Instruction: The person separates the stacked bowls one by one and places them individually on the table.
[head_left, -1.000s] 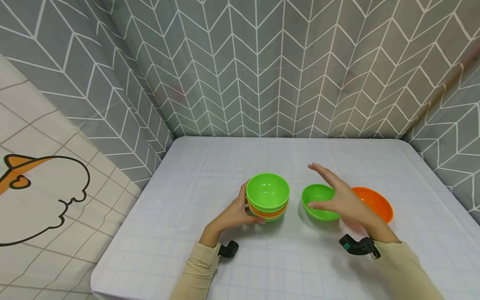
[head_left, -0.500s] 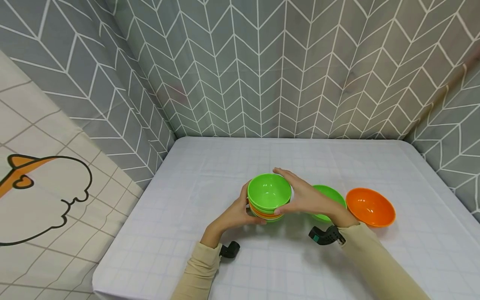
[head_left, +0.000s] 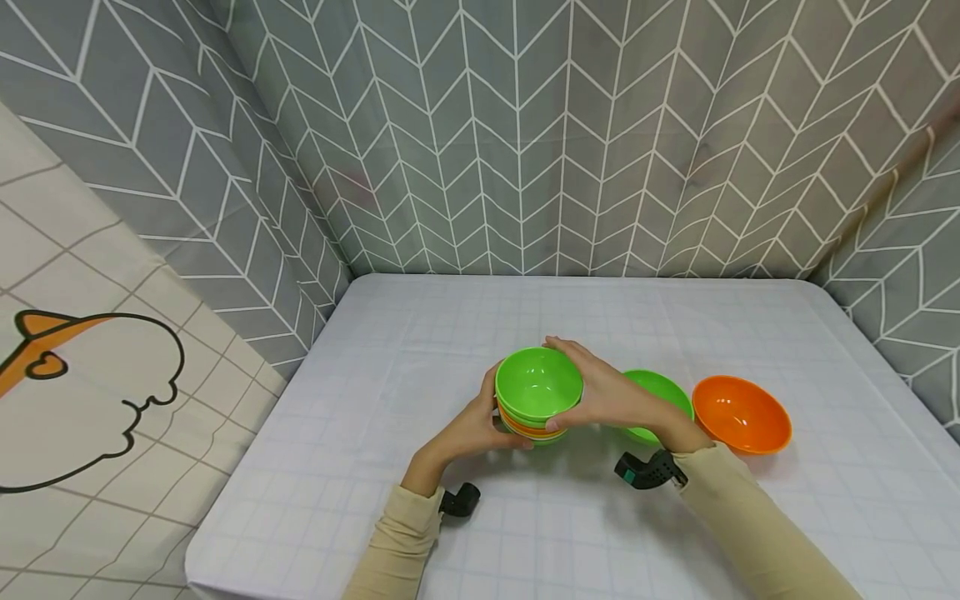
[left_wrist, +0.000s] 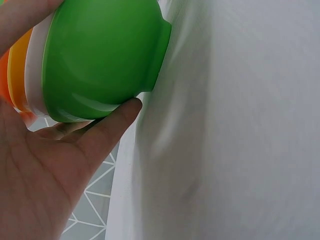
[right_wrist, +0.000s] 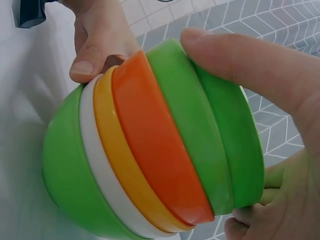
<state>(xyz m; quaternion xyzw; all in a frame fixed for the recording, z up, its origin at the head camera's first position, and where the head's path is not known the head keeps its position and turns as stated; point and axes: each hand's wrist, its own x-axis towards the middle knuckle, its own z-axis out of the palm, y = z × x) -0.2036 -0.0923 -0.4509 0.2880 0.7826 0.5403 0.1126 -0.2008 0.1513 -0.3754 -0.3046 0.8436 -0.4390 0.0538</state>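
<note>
A nested stack of bowls (head_left: 534,422) stands at the table's middle. From the bottom its layers are a green bowl (right_wrist: 75,165), a white one (right_wrist: 98,132), a yellow one (right_wrist: 117,150), an orange one (right_wrist: 155,135) and two green ones, the top bowl (head_left: 538,383) showing its inside. My left hand (head_left: 471,427) grips the lower part from the left, with a finger (left_wrist: 117,122) under the bottom bowl's side. From the right, my right hand (head_left: 611,392) holds the upper green bowls at the rim, its thumb (right_wrist: 225,52) across their edges; its other fingertips are partly hidden.
Right of the stack, a separate green bowl (head_left: 660,387) sits partly behind my right wrist. Beside it is an orange bowl (head_left: 742,412). A white cloth covers the table (head_left: 420,333), and a patterned grey curtain (head_left: 540,167) hangs behind its far edge.
My right hand has moved left from above the separate green bowl to the stack and taken hold of its upper rim. The left hand has kept its grip.
</note>
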